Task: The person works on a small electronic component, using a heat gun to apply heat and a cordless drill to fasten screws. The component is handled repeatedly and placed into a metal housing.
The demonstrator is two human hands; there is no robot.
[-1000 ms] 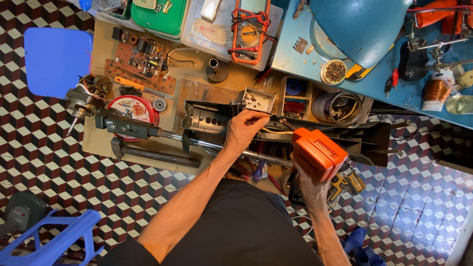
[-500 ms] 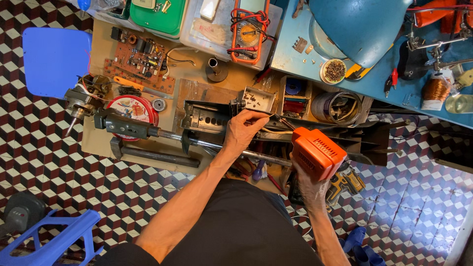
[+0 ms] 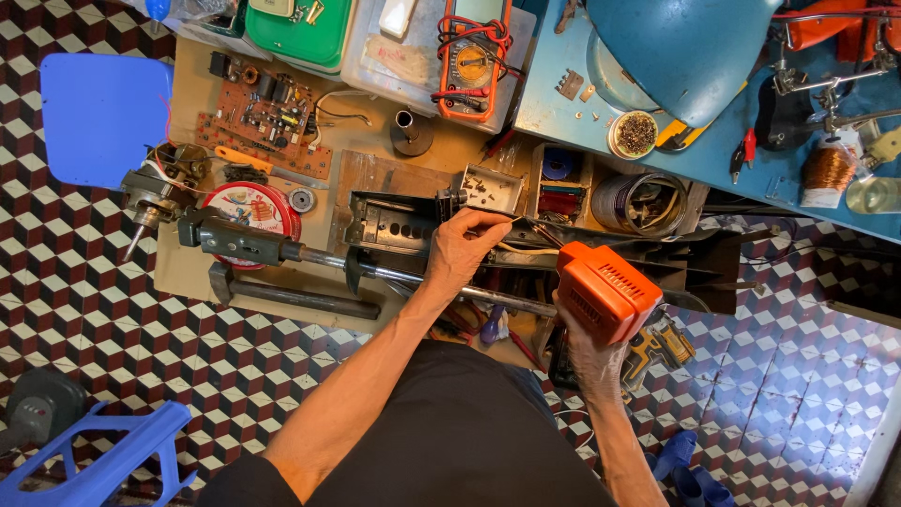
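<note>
My right hand (image 3: pixel 587 352) grips an orange power drill (image 3: pixel 605 291) from below, its nose pointing left toward the dark metal housing (image 3: pixel 413 225) in front of me. My left hand (image 3: pixel 465 249) rests on that housing with fingers pinched on a thin wire or bit (image 3: pixel 511 218) near the drill's tip. A long steel shaft (image 3: pixel 375 272) runs left from under my left hand to a dark motor body (image 3: pixel 235 242).
A brown circuit board (image 3: pixel 267 117), a red round tin (image 3: pixel 251 211) and a multimeter (image 3: pixel 472 56) lie on the low workboard. A blue bench (image 3: pixel 713 141) carries a teal lamp shade (image 3: pixel 685 47). Blue stools stand at the left (image 3: pixel 99 113) and bottom left (image 3: pixel 94 460).
</note>
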